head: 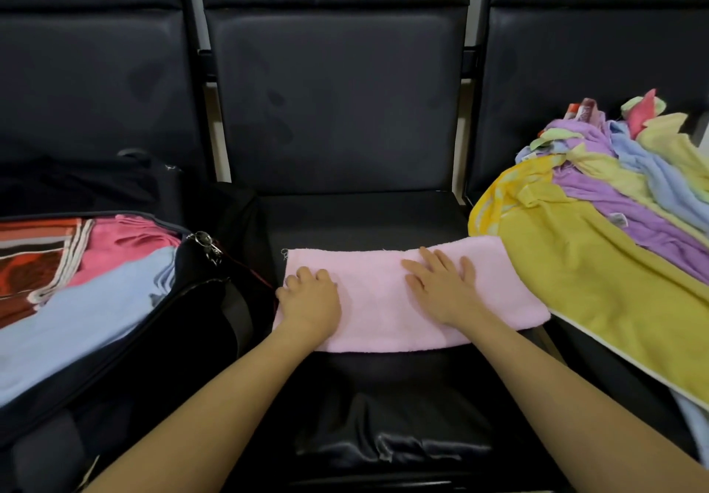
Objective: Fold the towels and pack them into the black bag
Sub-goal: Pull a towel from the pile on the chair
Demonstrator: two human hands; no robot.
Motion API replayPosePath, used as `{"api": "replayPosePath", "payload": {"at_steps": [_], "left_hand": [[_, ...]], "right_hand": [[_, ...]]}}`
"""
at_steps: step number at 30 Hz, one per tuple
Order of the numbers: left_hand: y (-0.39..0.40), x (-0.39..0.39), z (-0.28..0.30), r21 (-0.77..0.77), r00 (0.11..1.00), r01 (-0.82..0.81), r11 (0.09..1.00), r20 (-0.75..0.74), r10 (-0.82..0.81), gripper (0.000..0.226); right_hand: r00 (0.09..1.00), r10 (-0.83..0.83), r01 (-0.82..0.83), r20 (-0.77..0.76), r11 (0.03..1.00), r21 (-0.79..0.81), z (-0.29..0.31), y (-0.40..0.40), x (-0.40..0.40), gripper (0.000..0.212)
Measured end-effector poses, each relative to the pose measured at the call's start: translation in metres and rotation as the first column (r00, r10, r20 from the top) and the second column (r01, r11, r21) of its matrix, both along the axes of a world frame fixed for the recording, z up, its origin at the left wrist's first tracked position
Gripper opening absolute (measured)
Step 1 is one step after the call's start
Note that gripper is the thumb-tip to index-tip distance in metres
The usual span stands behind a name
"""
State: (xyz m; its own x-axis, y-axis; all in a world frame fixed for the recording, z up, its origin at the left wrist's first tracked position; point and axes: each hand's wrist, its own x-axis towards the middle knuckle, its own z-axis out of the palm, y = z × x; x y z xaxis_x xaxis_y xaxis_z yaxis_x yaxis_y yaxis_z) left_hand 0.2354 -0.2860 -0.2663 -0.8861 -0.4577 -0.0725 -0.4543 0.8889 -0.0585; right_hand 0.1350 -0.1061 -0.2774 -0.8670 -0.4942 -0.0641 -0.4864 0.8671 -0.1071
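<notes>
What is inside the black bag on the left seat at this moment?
The black bag lies open. Inside show a light blue towel, a pink towel and a red patterned towel. Anything beneath them is covered.

Under my hands the pink towel [380, 300] is soft matt terry cloth. The seat [364, 216] looks like smooth dark leatherette with a slight shine. The black bag [199, 323] is matt woven fabric with metal zipper pulls [207, 245].
</notes>
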Motion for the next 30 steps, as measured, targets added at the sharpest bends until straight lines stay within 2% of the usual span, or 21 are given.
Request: {"api": "replayPosePath", "payload": {"at_steps": [4, 8, 13, 17, 19, 22, 27, 30], "left_hand": [[0.001, 0.008, -0.005, -0.107, 0.996, -0.088, 0.990, 0.009, 0.090, 0.040], [0.002, 0.010, -0.015, -0.186, 0.996, -0.082, 0.979, 0.019, 0.088, 0.052], [-0.003, 0.004, -0.017, -0.106, 0.998, -0.019, 0.994, -0.054, 0.014, 0.047], [-0.005, 0.004, -0.009, 0.026, 0.990, 0.059, 0.998, -0.131, -0.055, 0.046], [-0.007, 0.005, 0.002, 0.012, 0.986, 0.061, 0.998, -0.155, -0.059, 0.050], [-0.011, 0.012, 0.018, -0.086, 0.983, 0.073, 0.994, -0.164, -0.087, 0.062], [-0.029, 0.025, 0.035, -0.243, 0.976, 0.056, 0.968, -0.192, -0.105, 0.078], [-0.030, 0.033, 0.044, -0.284, 0.955, 0.120, 0.951, -0.230, -0.189, 0.072]], "right_hand": [[0.999, -0.017, 0.017, -0.040, 1.000, -0.020, 0.000, 0.004, 0.008, 0.043], [0.996, -0.013, 0.013, -0.086, 1.000, -0.006, -0.002, 0.004, 0.010, 0.043], [0.997, 0.006, -0.002, -0.078, 0.999, 0.054, -0.001, 0.004, 0.011, 0.052], [0.999, 0.023, -0.017, -0.042, 0.990, 0.140, -0.003, 0.003, 0.013, 0.061], [0.999, 0.028, -0.021, -0.033, 0.983, 0.184, -0.007, -0.002, 0.015, 0.064], [1.000, 0.020, -0.025, 0.024, 0.980, 0.199, -0.013, -0.021, 0.018, 0.067], [0.974, 0.040, -0.064, 0.221, 0.993, 0.100, -0.017, -0.065, 0.034, 0.067], [0.938, 0.108, -0.066, 0.329, 0.988, -0.136, -0.010, -0.080, 0.042, 0.060]]}}
